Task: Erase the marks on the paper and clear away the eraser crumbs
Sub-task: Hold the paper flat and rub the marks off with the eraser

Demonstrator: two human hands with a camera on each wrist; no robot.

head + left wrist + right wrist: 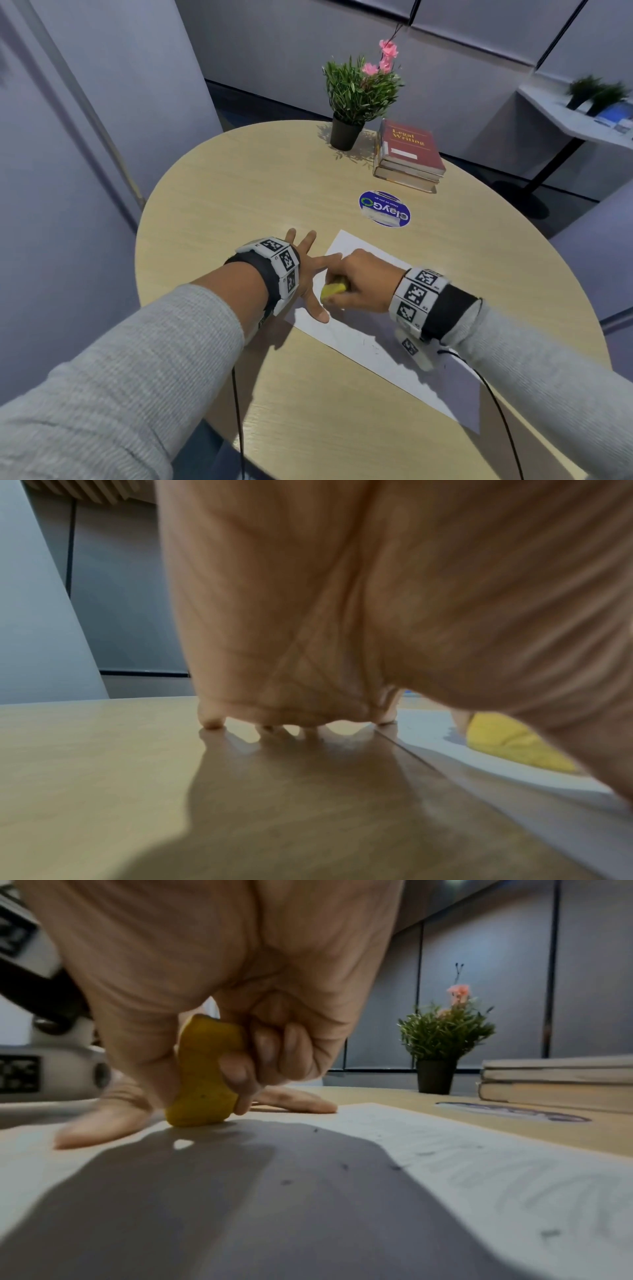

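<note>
A white sheet of paper [363, 346] lies on the round wooden table [239, 192]. My right hand [356, 284] grips a yellow eraser [334, 288] and presses its lower end onto the paper [411, 1191]; the eraser [202, 1077] stands nearly upright between thumb and curled fingers. My left hand [308, 270] lies flat with fingers spread, index finger and thumb on the paper's left edge, the other fingertips [212, 721] on the table. Dark eraser crumbs [342, 1166] are scattered on the sheet, with faint pencil marks [514, 1183] toward its right side.
A round blue sticker [384, 208] lies flat beyond the paper. Farther back stand a potted plant with pink flowers [358, 99] and a stack of books [407, 154]. Cables hang from both wrists over the near table edge. A white shelf [575, 113] stands off the table at right.
</note>
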